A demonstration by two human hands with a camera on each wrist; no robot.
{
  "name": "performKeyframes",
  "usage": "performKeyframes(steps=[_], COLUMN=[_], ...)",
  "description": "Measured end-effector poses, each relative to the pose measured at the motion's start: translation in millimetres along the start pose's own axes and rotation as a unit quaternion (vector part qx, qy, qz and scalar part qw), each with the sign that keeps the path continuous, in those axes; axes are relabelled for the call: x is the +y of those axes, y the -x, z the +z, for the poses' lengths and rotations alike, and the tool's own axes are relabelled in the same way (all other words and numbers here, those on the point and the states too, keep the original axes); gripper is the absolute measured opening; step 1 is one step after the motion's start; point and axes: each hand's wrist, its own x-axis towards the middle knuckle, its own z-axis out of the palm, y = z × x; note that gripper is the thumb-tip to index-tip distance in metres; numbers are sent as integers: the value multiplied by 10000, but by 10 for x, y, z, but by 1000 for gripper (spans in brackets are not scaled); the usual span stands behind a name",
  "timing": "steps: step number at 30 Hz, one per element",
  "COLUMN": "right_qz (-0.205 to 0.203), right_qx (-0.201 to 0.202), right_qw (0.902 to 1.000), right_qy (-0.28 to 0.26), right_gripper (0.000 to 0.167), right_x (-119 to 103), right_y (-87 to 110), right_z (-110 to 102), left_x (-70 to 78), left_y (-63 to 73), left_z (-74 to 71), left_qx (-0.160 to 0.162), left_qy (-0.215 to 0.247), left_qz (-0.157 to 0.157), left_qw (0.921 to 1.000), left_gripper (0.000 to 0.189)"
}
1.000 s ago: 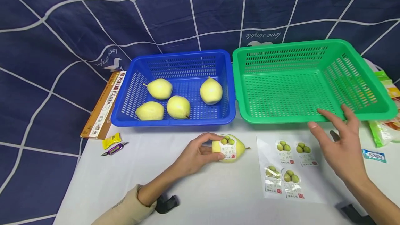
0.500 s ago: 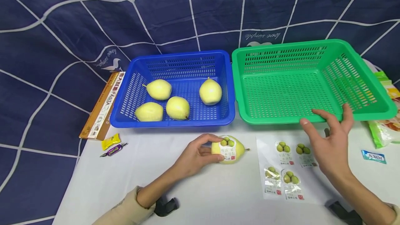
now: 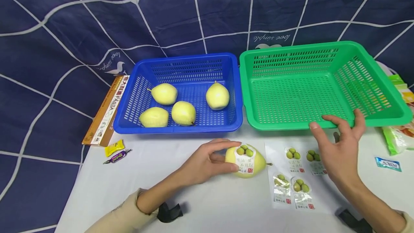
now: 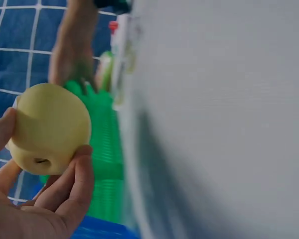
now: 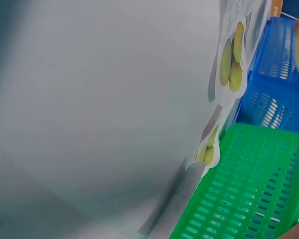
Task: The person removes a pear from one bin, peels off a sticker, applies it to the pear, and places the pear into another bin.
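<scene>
Counter (image 3: 213, 208): supports a green basket (image 3: 300, 124), right, and a blue basket (image 3: 181, 129), left. Sticker sheet (image 3: 323, 199): flat, before the green basket. Right-hand grip (image 3: 342, 152): fingers spread at that basket's near rim; contact cannot be determined. Left-hand grip (image 3: 207, 161): thumb and fingers pinch a labelled pear (image 4: 50, 127) just left of the sticker sheet. Four pears (image 3: 183, 113): inside the blue basket. Label (image 3: 245, 161): faces up, printed with fruit

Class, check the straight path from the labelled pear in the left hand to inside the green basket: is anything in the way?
Only the near wall of the green basket; the labelled pear would likely need lifting over it. No loose thing visibly blocks that line: the right hand is farther right.
</scene>
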Motion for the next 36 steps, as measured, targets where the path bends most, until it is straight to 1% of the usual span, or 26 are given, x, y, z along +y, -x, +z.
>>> performKeyframes(steps=[1, 3, 5, 7, 9, 11, 14, 16, 18, 19, 21, 24, 27, 28, 31, 34, 36], right_qz=[-23, -31, -9, 28, 39, 37, 19, 6, -19, -29, -50, -74, -70, -71, -67, -71, -65], right_qx=[-5, -11, -24, -31, -26, -17, 19, 40, 55, 52, 58, 79, 73, 71, 131, 245, 289], right_qw=[10000, 10000, 10000, 10000, 10000, 10000, 10000, 10000, 10000, 9999, 9999, 9999, 9999, 9999, 9998, 9995, 9993], right_qy=[8, 22, 33, 53, 37, 22, -27, -48, -80, -93, -105, -112, -86, -82, -114, -202, -227], right_gripper=[33, 33, 33, 32, 31, 31, 30, 30, 29, 29, 30, 30, 30, 29, 29, 29, 29], right_x=[1, 2, 0, -2, -1, 1, 14, 24, 33, 35, 39, 43, 55, 63, 92, 116, 121], right_y=[0, -5, -14, -23, -33, -41, -51, -55, -54, -51, -48, -44, -33, -26, 8, 51, 70], right_z=[-1, -4, -9, -12, -14, -11, -9, -10, -13, -15, -21, -33, -46, -51, -74, -102, -109], left_x=[64, 210, 368, 522, 666, 792, 926, 983, 1015, 1028, 1054, 1088, 1084, 1072, 989, 873, 791], left_y=[-27, -106, -218, -365, -543, -749, -1086, -1319, -1549, -1661, -1891, -2232, -2546, -2637, -2856, -2989, -3034], left_z=[4, 11, 15, 14, 7, -6, -22, -25, -24, -23, -18, -2, 32, 49, 115, 185, 219], left_qx=[-12, 92, 303, 532, 752, 929, 1064, 1098, 1066, 1061, 1083, 1167, 1324, 1381, 1469, 1414, 1367], left_qy=[39, 12, -77, -172, -400, -786, -1479, -1853, -2032, -2079, -2171, -2235, -2560, -2712, -3010, -3099, -3100], left_qz=[25, 0, -74, -120, -119, -35, 167, 187, 99, 7, -218, -559, -846, -957, -1299, -1506, -1581], left_qw=[10000, 10000, 9995, 9984, 9963, 9926, 9831, 9763, 9733, 9724, 9699, 9661, 9538, 9477, 9332, 9280, 9275], left_gripper=[57, 55, 54, 54, 53, 53, 53, 56, 60, 62, 65, 65, 63, 62, 60, 57, 56])
